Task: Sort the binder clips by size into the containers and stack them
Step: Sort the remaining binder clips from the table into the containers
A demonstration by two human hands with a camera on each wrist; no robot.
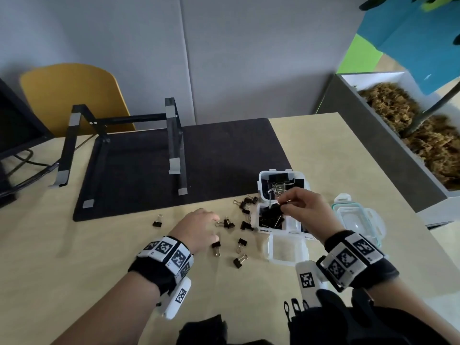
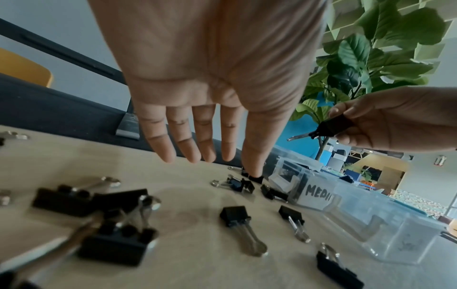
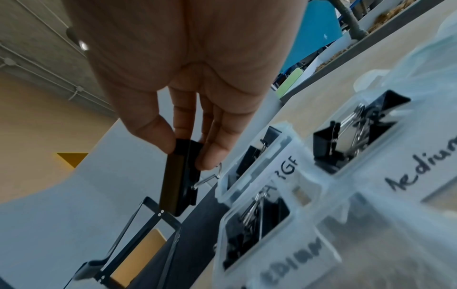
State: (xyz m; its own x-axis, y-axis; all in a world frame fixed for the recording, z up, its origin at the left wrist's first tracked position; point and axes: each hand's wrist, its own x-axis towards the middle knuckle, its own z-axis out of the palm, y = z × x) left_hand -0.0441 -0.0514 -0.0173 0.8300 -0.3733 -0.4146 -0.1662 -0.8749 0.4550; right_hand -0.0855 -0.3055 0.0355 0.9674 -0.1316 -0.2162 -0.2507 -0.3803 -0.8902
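Note:
Several small black binder clips (image 1: pixel 242 245) lie loose on the wooden table (image 1: pixel 74 257). My left hand (image 1: pixel 214 220) hovers over them with straight fingers (image 2: pixel 183 140), the thumb tip touching one clip (image 2: pixel 256 178). My right hand (image 1: pixel 281 204) pinches a larger black clip (image 3: pixel 183 176) between thumb and fingers, just above the container marked MEDIUM (image 1: pixel 271 220), which holds several clips. Behind it stands the container marked LARGE (image 1: pixel 283 181), also with clips inside. A clear empty container (image 1: pixel 286 250) sits nearer to me.
A clear lid (image 1: pixel 358 220) lies right of the containers. A dark mat (image 1: pixel 199 158) with a black laptop stand (image 1: pixel 174 145) covers the table's far side. A monitor (image 1: pixel 15 125) stands far left, a planter box (image 1: pixel 398 133) at right, black cloth (image 1: pixel 204 329) at the near edge.

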